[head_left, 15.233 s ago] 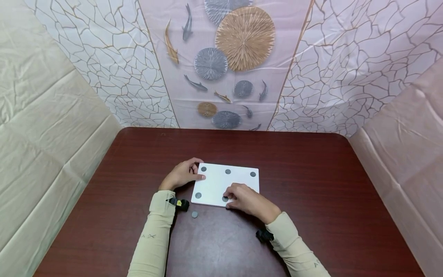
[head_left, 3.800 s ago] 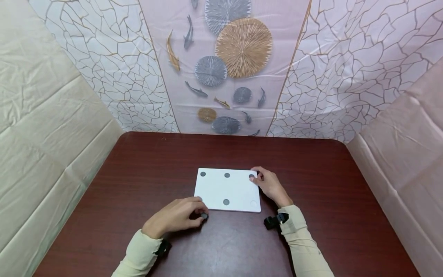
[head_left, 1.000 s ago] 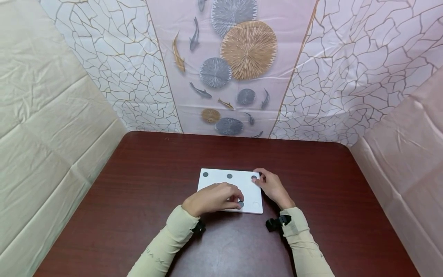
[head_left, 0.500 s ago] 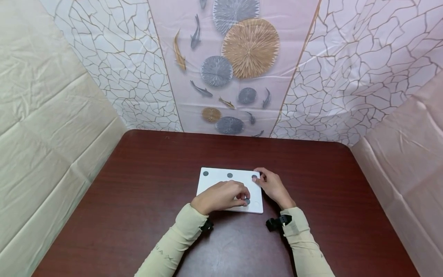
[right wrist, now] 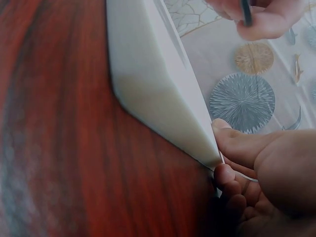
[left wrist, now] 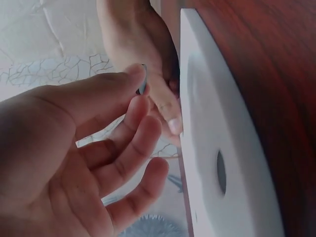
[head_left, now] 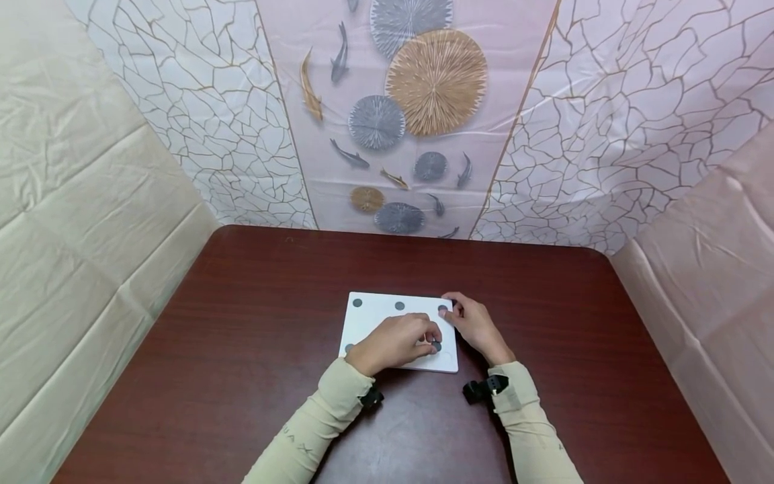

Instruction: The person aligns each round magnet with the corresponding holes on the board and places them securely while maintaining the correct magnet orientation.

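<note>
A white rectangular board (head_left: pixel 371 319) lies on the table, with grey round discs set in its face. Above its near right part, my left hand (head_left: pixel 393 341) pinches a grey disc (head_left: pixel 437 346) between thumb and index finger. The left wrist view shows this disc (left wrist: pixel 142 81) edge-on, clear of the board. Close by is a bare round recess (head_left: pixel 446 357) in the near right corner. My right hand (head_left: pixel 478 328) grips the far right corner, thumb on top beside a set disc (head_left: pixel 443 308) and fingers at the edge. The left hand covers the near middle of the board.
Set discs show at the board's far left (head_left: pixel 357 303), far middle (head_left: pixel 400 306) and near left (head_left: pixel 349 347). Brown tabletop (head_left: pixel 272 289) surrounds the board. A patterned cloth (head_left: pixel 242 121) hangs behind the table, with plain cloth at both sides.
Earlier my left hand held the board's left edge and a disc lay loose in front. It then took a disc and carried it rightward over the board. My right hand moved to the far right corner.
</note>
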Available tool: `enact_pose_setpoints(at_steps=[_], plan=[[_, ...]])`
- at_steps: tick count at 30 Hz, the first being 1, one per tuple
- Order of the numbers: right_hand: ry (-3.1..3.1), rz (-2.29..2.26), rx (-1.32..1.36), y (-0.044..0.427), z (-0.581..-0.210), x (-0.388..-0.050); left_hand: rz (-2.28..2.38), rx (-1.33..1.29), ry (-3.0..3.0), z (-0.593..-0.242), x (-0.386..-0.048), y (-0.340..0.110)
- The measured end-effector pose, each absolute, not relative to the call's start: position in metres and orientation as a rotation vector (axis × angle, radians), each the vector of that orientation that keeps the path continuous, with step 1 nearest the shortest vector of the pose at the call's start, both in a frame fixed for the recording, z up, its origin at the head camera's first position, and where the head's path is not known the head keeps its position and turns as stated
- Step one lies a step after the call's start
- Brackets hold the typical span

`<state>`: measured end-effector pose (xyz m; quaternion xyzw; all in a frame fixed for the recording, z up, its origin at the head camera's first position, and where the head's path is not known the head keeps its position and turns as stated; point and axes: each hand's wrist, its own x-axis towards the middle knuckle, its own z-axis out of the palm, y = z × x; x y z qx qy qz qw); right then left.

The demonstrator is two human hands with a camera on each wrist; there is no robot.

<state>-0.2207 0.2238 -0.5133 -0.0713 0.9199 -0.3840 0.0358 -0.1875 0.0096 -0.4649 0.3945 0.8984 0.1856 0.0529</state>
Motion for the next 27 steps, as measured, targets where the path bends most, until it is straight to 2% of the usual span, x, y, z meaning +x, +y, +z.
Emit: enact_pose_setpoints(at_steps=[7, 14, 27], plan=[[2.83, -1.19, -0.237, 0.224, -0.512, -0.221, 0.575, 1.161, 2.737, -0.471, -0.186, 0.017], [2.836, -1.187, -0.213, 0.223, -0.512, -0.219, 0.604, 1.016, 2.804, -0.479, -0.18, 0.024], [2.838, -1.205, -0.23, 0.223, -0.513, -0.219, 0.559, 1.026, 2.951, -0.487, -0.168, 0.036]])
